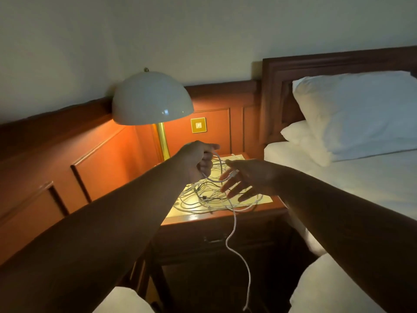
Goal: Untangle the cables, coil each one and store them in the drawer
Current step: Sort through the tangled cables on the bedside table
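Left hand [198,158] fingers curl round a white cable [234,224]. Right hand [246,179] fingers spread (blurred). Tangle [203,197] on the table [225,214] partly hidden.

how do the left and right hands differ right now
The left hand is curled, gripping a white cable; the right hand is spread, fingers straight. The left sits higher, nearer the lamp; the right is nearer the bed. Both hover over the cable tangle.
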`<state>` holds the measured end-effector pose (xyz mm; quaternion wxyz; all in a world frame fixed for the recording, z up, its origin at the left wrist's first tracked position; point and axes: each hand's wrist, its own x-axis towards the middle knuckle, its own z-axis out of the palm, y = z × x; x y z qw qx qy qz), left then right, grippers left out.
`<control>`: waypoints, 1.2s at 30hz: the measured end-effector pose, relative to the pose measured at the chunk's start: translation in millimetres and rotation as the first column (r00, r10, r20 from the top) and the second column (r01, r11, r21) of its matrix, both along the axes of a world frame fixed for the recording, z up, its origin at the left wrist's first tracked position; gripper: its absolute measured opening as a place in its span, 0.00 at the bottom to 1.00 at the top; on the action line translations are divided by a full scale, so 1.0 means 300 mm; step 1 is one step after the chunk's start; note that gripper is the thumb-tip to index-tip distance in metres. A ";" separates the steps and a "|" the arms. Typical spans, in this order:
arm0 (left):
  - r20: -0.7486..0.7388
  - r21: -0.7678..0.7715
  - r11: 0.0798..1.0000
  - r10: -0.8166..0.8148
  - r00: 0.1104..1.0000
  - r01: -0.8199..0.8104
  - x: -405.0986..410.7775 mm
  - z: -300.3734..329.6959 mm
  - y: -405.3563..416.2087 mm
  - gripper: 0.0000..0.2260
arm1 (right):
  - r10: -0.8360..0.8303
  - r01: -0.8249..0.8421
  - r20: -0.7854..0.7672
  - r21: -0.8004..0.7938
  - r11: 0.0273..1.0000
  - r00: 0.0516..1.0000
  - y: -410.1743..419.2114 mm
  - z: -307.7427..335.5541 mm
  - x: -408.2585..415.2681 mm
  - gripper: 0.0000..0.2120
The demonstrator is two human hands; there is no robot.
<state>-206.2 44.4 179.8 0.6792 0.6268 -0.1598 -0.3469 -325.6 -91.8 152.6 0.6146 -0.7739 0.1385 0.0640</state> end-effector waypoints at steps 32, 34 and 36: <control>0.128 0.120 0.968 -0.233 0.964 0.218 -0.032 -0.265 0.123 0.14 | -0.136 -0.066 0.310 0.561 0.825 0.941 0.150 0.042 0.131 0.19; 0.084 0.111 0.957 -0.277 0.957 0.267 -0.028 -0.291 0.138 0.13 | -0.117 -0.024 0.415 0.319 0.947 0.902 0.115 0.040 0.167 0.17; 0.120 0.145 0.942 -0.321 0.940 0.303 -0.030 -0.321 0.148 0.12 | 0.003 0.067 0.493 -0.125 0.990 0.870 0.090 0.018 0.193 0.15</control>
